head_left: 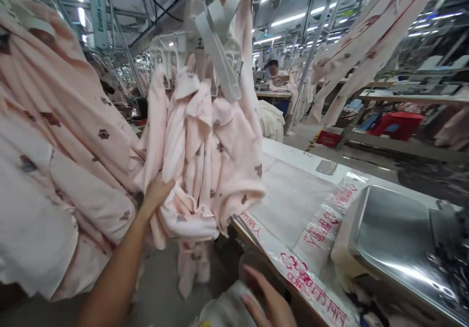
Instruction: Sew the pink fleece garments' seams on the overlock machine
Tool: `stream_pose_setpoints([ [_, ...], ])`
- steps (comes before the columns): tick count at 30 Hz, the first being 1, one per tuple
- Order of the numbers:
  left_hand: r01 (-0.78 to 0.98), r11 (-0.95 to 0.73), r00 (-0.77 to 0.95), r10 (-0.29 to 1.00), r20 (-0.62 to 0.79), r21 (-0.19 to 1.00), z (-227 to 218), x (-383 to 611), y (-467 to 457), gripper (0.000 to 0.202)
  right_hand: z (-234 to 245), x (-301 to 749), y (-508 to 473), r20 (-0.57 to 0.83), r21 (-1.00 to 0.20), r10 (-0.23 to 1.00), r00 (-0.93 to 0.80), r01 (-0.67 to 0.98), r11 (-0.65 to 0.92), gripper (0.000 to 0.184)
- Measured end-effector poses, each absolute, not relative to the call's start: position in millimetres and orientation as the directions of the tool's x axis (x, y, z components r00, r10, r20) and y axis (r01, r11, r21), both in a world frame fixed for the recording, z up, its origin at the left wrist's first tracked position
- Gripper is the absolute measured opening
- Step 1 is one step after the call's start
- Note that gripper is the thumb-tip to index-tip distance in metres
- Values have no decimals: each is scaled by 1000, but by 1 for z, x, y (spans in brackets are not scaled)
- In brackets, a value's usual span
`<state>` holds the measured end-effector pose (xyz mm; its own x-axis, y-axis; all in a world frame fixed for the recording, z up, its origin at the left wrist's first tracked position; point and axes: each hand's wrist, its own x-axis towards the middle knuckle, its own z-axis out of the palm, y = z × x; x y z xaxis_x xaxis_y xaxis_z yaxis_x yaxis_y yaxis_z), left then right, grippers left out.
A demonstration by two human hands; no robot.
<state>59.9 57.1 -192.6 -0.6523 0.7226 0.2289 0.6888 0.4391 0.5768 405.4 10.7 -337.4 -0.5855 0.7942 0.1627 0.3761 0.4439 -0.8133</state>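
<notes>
Pale pink garments [234, 156] with small dark floral prints hang in a bunch from white plastic hangers [172, 53] at the middle. My left hand [159, 190] reaches up to the left part of the bunch. Its fingers close on the pink fabric, partly hidden by it. My right hand [269, 293] is low, beside the table's front edge, its fingers apart and blurred. A blurred greyish-white thing [227, 307] lies next to its fingers; I cannot make out what it is.
More pink garments [73, 121] hang close on the left. At right a white table [289, 151] carries plastic bags with red print [315, 229] and a scale with a metal pan [395, 219]. Beyond are a red stool [397, 121] and a person [273, 70] at a workbench.
</notes>
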Motion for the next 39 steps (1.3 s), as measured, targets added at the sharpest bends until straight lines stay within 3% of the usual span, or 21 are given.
stream_pose_setpoints([
  [3,705,382,-602,767,221,597,-178,72,52,44,-361,349,17,-27,-907,914,-404,394,147,82],
  [4,707,375,-594,775,215,600,-175,77,49,43,-366,331,18,-77,-925,937,-342,376,61,88],
  [5,709,371,-585,785,205,600,-174,83,46,43,-368,315,20,-40,-954,949,-311,295,56,90],
  [9,695,351,-567,804,178,627,-176,100,36,43,-365,286,29,123,-992,965,-234,-55,113,56],
  [13,661,344,-556,821,127,667,-172,109,31,42,-347,306,38,180,-984,960,-215,-36,177,28],
  [14,676,342,-562,813,156,653,-169,114,29,48,-338,315,37,199,-980,952,-231,-22,200,18],
  [16,762,277,-550,753,361,585,-161,134,24,70,-309,336,29,254,-964,935,-248,7,264,10],
  [18,890,56,-348,723,597,452,-151,168,15,90,-265,361,15,361,-927,914,-187,35,373,9],
  [19,921,-116,-167,744,648,371,-144,188,11,91,-240,374,9,423,-902,900,-104,45,429,7],
  [20,890,-329,73,787,613,317,-136,209,8,86,-214,389,3,483,-875,876,-7,46,483,2],
  [22,695,-650,489,741,461,307,-113,246,8,44,-171,418,-3,540,-839,827,156,25,543,13],
  [23,623,-703,553,706,443,342,-99,261,12,26,-158,433,-4,546,-835,818,179,39,549,29],
  [24,592,-711,531,698,481,378,-85,272,19,16,-150,447,-4,560,-828,819,123,74,555,44],
  [26,585,-683,378,707,597,438,-60,284,38,16,-154,471,-5,437,-864,890,-129,217,455,57],
  [28,601,-661,269,697,665,450,-46,288,60,19,-175,489,-9,207,-879,920,-332,349,323,46],
  [30,617,-655,289,703,649,435,-48,290,78,20,-200,498,-16,89,-881,917,-389,398,255,39],
  [35,587,-616,356,779,515,525,-70,297,95,25,-248,478,-21,97,-896,917,-388,367,250,39],
  [39,522,-570,327,821,468,635,-64,298,100,27,-274,462,-12,200,-884,914,-352,339,324,48],
])
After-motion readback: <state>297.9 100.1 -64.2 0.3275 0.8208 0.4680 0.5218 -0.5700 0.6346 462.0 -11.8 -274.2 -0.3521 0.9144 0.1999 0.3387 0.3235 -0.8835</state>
